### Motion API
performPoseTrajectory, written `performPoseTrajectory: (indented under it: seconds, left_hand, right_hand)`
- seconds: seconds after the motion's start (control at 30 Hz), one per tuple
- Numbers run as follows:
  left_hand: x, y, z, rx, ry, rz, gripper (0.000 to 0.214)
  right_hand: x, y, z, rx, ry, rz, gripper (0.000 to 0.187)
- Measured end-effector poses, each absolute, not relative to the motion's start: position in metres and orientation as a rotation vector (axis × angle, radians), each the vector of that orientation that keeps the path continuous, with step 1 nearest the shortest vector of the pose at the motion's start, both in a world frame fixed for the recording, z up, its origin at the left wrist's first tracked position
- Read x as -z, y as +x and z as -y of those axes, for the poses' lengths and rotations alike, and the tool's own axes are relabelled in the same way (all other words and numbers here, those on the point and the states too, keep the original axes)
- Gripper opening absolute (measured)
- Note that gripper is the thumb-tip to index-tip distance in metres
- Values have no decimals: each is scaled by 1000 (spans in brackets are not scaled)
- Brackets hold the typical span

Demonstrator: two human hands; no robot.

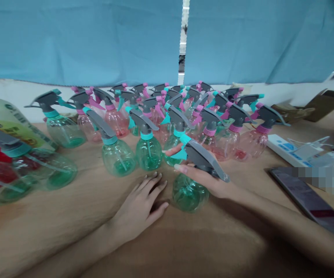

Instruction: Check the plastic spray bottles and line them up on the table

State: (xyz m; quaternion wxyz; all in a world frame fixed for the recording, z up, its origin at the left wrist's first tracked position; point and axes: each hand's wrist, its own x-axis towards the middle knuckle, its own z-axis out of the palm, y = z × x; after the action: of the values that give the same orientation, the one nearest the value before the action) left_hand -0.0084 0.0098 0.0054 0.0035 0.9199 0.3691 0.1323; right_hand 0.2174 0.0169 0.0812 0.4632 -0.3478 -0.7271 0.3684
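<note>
My right hand is wrapped round the neck of a green spray bottle with a grey and teal trigger head. Its nozzle points away to the upper left, and its index finger reaches out by the teal trigger. My left hand lies flat on the wooden table, fingers apart, just left of that bottle and holding nothing. In front of the hands stand another green spray bottle and a green one to its left. The lower part of the held bottle is slightly blurred.
Several pink spray bottles and green ones crowd the back of the table. More green bottles and a large pale bottle stand left. On the right lie a phone, a white power strip and an open box. A blue cloth hangs behind.
</note>
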Motion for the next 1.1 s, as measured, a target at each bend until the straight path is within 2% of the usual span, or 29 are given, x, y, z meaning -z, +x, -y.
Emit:
performPoseTrajectory:
  seconds: [0.8,1.1]
  left_hand:
    - [-6,-9,-9,-430,2876,-1159,47]
    - [-5,-9,-11,-435,2878,-1148,48]
  right_hand:
    - [-75,215,-21,-862,-819,1761,16]
    - [-89,218,-15,-866,-878,1798,16]
